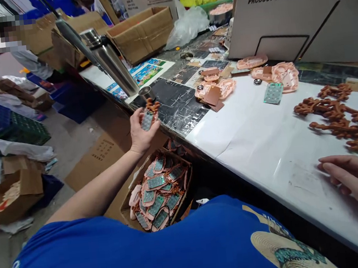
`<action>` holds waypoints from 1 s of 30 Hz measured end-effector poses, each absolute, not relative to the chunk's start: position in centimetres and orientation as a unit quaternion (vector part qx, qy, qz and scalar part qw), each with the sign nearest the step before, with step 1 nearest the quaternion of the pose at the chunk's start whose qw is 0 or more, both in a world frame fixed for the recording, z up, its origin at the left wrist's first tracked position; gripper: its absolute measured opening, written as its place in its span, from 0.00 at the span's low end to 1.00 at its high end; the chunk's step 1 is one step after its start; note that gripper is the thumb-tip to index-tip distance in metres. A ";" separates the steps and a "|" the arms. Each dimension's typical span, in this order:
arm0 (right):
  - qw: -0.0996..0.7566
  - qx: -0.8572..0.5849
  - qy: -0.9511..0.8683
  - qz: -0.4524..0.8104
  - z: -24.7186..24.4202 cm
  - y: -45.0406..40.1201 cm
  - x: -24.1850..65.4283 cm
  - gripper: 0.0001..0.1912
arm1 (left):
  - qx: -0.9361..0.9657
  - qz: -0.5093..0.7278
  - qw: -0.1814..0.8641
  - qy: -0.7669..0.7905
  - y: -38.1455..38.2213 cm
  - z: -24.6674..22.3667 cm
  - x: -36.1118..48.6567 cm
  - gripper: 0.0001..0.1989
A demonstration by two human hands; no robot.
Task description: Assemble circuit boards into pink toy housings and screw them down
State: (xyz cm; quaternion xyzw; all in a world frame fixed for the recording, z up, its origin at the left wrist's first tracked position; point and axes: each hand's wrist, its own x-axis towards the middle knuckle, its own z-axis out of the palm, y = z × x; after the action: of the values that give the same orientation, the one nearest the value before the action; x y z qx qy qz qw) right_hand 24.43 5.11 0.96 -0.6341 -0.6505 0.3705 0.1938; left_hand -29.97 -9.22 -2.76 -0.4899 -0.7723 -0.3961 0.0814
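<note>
My left hand (143,133) is closed around a circuit board assembly (147,119) with a grey-green keypad face, held out past the table's left edge. Brown rubbery pieces (153,105) stick up from its top. Below that hand, a cardboard box (187,171) holds many pink shells with green boards (156,182). At the right, my right hand (353,179) rests by the white table surface, fingers loosely stretched and nothing visible in them. Just beyond it lies a heap of brown rubbery parts (337,117).
Pink shells (225,87) with brown plates and a loose green board (273,93) lie across the table. A steel flask (114,64) and a metal cup (145,93) stand at the left edge. A large carton (282,21) blocks the back right. Another person (30,60) is at far left.
</note>
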 end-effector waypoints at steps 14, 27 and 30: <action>0.211 -0.607 -0.660 0.388 1.2 4.9 24.4 0.16 | -0.435 -0.239 0.025 -0.868 9.4 2.2 -28.5 0.32; 0.216 -0.572 -0.718 0.332 0.0 5.1 24.6 0.22 | -0.682 -0.012 0.037 -0.731 17.3 3.9 -16.1 0.41; 0.237 -0.538 -0.745 0.314 -0.3 5.1 24.5 0.20 | -0.670 -0.003 0.022 -0.742 18.9 4.2 -15.0 0.42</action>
State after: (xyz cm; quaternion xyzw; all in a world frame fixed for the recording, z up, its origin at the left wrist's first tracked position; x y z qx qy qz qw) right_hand 24.52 5.08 -0.32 -0.5384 -0.7452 0.3142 0.2369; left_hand -14.96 18.87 4.22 -0.6701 -0.7419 -0.0027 0.0220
